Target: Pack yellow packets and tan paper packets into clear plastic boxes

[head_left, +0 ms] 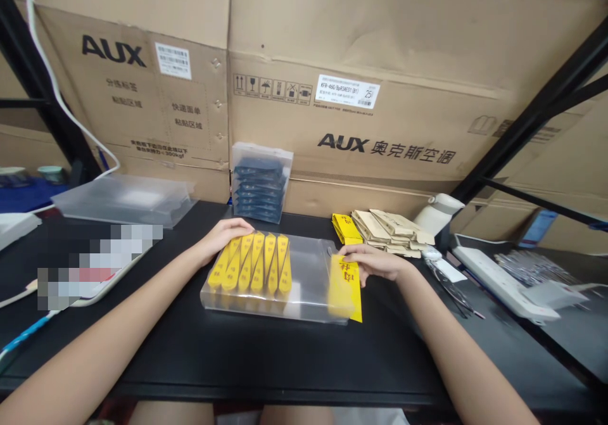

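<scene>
A clear plastic box [311,260] lies on the black tabletop in front of me. Several yellow packets [256,270] stand in a zigzag row in its left part, with see-through space to their right. My left hand [225,238] grips the box's far left corner, its fingers along the back edge and its thumb hidden. At the box's right end, my right hand [375,263] pinches a flat yellow packet [350,289] with dark characters. That packet overlaps the box end, partly behind or inside the clear plastic; its right edge sticks out.
Behind the box stands a clear pack of dark blue packets [259,184]. Kraft packets [389,228] and another yellow packet [346,228] lie at back right, by a white device [439,213]. A power strip [503,282] is farther right; a clear case [126,200] lies left.
</scene>
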A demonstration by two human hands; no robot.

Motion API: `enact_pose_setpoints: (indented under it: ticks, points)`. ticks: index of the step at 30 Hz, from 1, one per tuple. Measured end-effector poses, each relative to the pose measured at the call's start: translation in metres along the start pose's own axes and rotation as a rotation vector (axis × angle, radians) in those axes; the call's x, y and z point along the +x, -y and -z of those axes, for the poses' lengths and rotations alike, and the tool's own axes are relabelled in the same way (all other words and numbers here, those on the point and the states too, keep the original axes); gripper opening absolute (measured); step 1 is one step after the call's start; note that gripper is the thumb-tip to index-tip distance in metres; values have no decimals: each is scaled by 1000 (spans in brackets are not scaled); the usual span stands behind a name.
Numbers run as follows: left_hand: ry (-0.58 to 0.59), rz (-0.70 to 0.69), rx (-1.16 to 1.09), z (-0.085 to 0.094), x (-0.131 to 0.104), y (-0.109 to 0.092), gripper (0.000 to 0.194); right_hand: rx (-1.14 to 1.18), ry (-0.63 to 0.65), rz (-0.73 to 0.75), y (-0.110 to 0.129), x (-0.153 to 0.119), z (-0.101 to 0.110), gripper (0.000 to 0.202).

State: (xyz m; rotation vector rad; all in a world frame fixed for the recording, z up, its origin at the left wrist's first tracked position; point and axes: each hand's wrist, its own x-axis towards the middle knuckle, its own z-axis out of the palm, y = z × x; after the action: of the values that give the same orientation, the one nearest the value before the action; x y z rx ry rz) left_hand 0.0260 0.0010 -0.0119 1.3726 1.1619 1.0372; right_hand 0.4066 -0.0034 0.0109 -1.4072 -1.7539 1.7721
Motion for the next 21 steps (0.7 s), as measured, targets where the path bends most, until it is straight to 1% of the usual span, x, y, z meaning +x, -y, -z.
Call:
enact_pose_setpoints:
  ticks: [3,8,16,21]
  points:
    - [10,-9,0,1,1,2,22,24,10,-19,3,2,-6,32]
    - [7,-11,3,1,2,2,23,76,81,-52,2,8,-13,33]
    - [-1,-1,17,0,1,0,21,131,156,12,-3,10,-10,33]
    - [4,-2,13,1,1,1,22,149,209,33,-4,10,-11,39]
